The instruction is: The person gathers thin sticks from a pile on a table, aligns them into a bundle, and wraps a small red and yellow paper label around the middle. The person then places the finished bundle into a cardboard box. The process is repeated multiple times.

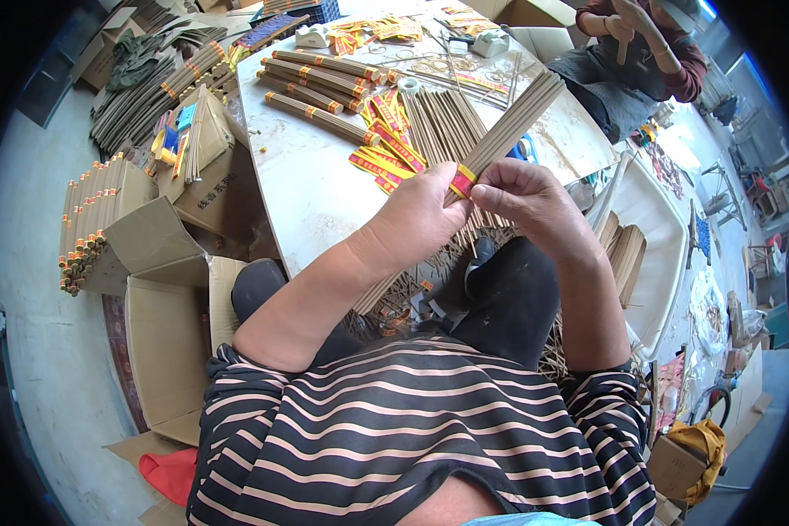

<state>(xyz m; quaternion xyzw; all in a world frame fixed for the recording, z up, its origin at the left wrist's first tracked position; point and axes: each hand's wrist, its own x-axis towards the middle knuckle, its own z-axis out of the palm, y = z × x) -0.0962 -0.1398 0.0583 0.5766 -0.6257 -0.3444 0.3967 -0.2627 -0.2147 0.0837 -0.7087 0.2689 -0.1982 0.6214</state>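
A bundle of thin brown incense sticks (524, 114) slants up to the right over the table's near edge. My left hand (421, 210) is wrapped round its lower part. Around the bundle runs a red and yellow paper band (463, 181), which the thumb and fingers of my right hand (535, 203) pinch from the right side. Just beyond my hands, loose incense sticks (438, 123) lie on the white table (311, 188). Beside them is a spread of red and yellow paper strips (387, 158). Farther left rest several banded bundles (316, 88).
An open cardboard box (167, 351) stands at my left, near stacked banded bundles (92, 219). At my right, a white tub (671, 263) holds more sticks (624, 254). Another person (622, 66) sits at the far right. Two tape dispensers (491, 42) stand on the table's far side.
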